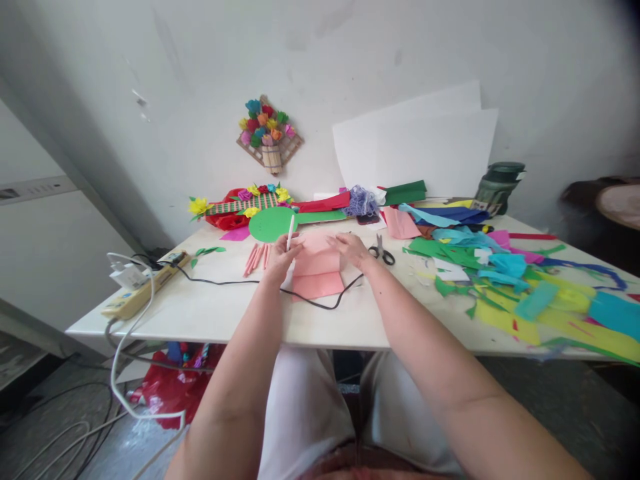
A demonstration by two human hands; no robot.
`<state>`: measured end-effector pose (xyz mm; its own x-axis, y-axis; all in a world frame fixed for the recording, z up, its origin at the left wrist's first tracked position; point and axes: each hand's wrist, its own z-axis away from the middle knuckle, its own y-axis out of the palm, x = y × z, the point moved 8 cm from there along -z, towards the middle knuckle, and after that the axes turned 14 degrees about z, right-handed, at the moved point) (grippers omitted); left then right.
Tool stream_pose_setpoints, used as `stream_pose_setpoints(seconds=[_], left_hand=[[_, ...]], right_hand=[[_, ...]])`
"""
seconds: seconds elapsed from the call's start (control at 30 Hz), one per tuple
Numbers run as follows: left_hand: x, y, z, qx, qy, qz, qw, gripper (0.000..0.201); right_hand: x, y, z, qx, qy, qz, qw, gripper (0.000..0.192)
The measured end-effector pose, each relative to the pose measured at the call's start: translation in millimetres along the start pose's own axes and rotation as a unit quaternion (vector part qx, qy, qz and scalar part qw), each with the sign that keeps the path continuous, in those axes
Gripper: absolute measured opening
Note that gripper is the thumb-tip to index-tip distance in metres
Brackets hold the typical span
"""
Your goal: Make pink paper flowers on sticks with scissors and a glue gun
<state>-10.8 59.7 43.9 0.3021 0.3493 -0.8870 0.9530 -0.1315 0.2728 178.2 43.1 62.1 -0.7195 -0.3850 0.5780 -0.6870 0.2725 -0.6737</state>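
A sheet of pink paper (pixel 318 285) lies in front of me, creased or overlapped across its middle. My left hand (pixel 283 257) is closed around a slim white pen-like stick (pixel 291 230), which points upward, at the paper's left edge. My right hand (pixel 353 251) rests at the paper's right edge, its fingers stretched over the upper part; the thumb is hard to make out. Black-handled scissors (pixel 381 253) lie just right of my right hand. Several rolled pink paper sticks (pixel 258 259) are left of my left hand. A green round paper shape with a long strip (pixel 270 225) lies behind.
A black cable (pixel 325 307) crosses the paper's front from a power strip (pixel 145 290) at left. Colourful paper scraps (pixel 500 273) cover the right side. Purple yarn (pixel 363 200), a flower-trimmed woven piece (pixel 245 205) and a dark bottle (pixel 499 188) stand or lie along the wall.
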Motion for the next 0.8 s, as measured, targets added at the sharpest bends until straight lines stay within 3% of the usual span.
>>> stream_pose_setpoints(seconds=[0.13,0.37,0.6,0.8], left_hand=[[-1,4.8,2,0.012,-0.005,-0.019,1.0,0.038],[4,-1.5,0,-0.022,-0.016,-0.019,0.999,0.035],[4,-8.4,-4,-0.045,0.018,-0.027,0.998,0.037],[3,-3.2,-2,-0.039,0.009,-0.024,0.999,0.033]], right_hand=[[0,9,-3,-0.048,-0.006,-0.015,0.999,0.047],[-4,18,-5,-0.05,-0.02,-0.152,0.987,0.042],[-9,9,-4,-0.09,0.033,-0.129,0.987,0.044],[-8,10,-3,-0.098,0.016,-0.137,0.986,0.033]])
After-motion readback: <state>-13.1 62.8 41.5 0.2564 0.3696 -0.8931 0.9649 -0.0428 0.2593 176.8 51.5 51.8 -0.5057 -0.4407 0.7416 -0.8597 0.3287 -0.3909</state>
